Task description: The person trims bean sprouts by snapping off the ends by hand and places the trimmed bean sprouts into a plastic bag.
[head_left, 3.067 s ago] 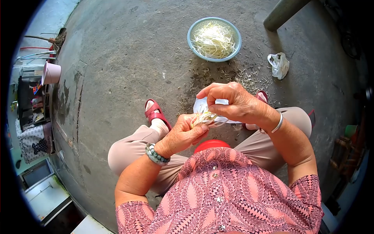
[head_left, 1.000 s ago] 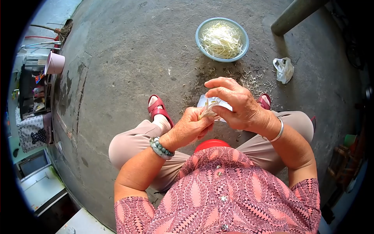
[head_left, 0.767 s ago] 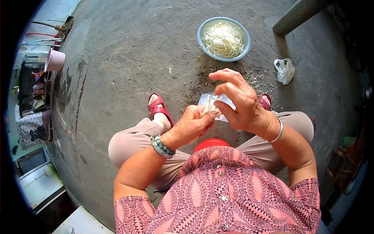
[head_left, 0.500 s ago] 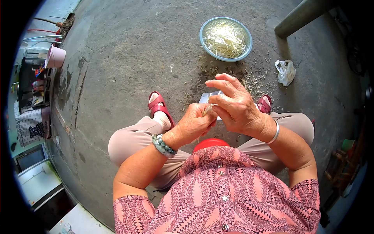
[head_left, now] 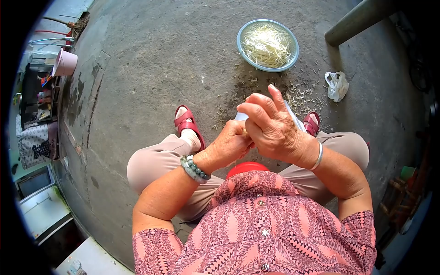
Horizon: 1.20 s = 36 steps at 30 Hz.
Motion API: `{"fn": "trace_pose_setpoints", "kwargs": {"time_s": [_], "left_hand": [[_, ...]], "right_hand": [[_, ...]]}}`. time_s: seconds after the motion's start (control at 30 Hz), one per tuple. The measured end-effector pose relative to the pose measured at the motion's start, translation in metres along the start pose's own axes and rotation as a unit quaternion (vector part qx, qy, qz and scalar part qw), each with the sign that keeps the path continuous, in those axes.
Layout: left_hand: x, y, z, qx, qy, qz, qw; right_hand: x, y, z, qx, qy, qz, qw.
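My left hand (head_left: 228,145) is closed around a small bunch of bean sprouts (head_left: 246,131); only pale bits show between the fingers. My right hand (head_left: 277,130) meets it from the right, thumb and forefinger pinched at the sprouts' ends, the other fingers raised. The exact pinch point is mostly hidden. Below the hands, partly covered by them, is a white tray or sheet (head_left: 295,117). Farther out on the floor stands a light-blue basket (head_left: 240,49) heaped with pale bean sprouts (head_left: 266,46).
Scattered sprout trimmings (head_left: 302,98) lie on the concrete between basket and feet. A white plastic bag (head_left: 337,86) sits to the right, near a thick post (head_left: 357,23). Something red (head_left: 247,168) shows between my knees. A pink bucket (head_left: 65,63) stands far left.
My right hand has turned and curled its fingers more, closing in against my left hand. The sprouts between them are more covered. My left hand has barely moved.
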State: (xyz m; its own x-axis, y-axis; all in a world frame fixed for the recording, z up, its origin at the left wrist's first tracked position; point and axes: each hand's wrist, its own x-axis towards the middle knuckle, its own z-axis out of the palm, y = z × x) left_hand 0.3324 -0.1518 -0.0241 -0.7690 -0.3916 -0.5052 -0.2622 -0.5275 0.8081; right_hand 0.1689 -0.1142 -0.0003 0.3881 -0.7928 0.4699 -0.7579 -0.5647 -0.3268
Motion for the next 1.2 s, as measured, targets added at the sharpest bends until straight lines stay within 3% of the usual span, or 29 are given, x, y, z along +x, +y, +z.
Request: {"fn": "trace_pose_setpoints", "kwargs": {"time_s": [0.07,0.13,0.2,0.27,0.3,0.43,0.53,0.67,0.83,0.97,1.07,1.2], "left_hand": [[0.0,0.001,0.002,-0.041,-0.011,-0.028,0.999],[-0.001,-0.001,0.002,-0.08,0.011,-0.027,0.996],[-0.002,-0.003,0.001,-0.117,0.019,-0.019,0.993],[-0.003,-0.006,-0.003,-0.15,0.011,-0.005,0.989],[-0.004,-0.006,-0.005,-0.171,0.0,0.006,0.985],[-0.005,-0.008,-0.009,-0.22,0.004,0.019,0.975],[-0.008,-0.005,-0.01,-0.258,0.017,0.021,0.966],[-0.011,-0.002,-0.011,-0.273,0.023,0.018,0.962],[-0.014,-0.001,-0.011,-0.28,0.013,0.021,0.96],[-0.015,0.0,-0.009,-0.258,0.011,0.025,0.966],[-0.015,-0.004,-0.008,-0.227,0.004,0.03,0.973],[-0.014,-0.003,-0.008,-0.223,-0.002,0.028,0.974]], "right_hand": [[0.004,0.001,-0.002,-0.01,0.018,0.008,1.0],[0.016,0.016,-0.012,0.044,0.131,0.034,0.99],[0.018,0.026,-0.016,0.159,0.153,0.158,0.962],[0.015,0.046,-0.015,0.153,0.097,0.182,0.967],[0.011,0.053,-0.011,0.152,0.048,0.249,0.955],[0.011,0.052,0.009,0.086,0.102,0.204,0.97],[0.009,0.046,0.005,0.195,0.047,0.28,0.939],[0.004,0.042,-0.001,0.237,0.0,0.326,0.915],[-0.002,0.036,-0.006,0.261,-0.019,0.248,0.933],[-0.004,0.035,-0.012,0.395,-0.119,0.353,0.84],[-0.011,0.038,-0.002,0.475,-0.085,0.359,0.799],[-0.006,0.036,-0.013,0.562,-0.13,0.388,0.719]]}}
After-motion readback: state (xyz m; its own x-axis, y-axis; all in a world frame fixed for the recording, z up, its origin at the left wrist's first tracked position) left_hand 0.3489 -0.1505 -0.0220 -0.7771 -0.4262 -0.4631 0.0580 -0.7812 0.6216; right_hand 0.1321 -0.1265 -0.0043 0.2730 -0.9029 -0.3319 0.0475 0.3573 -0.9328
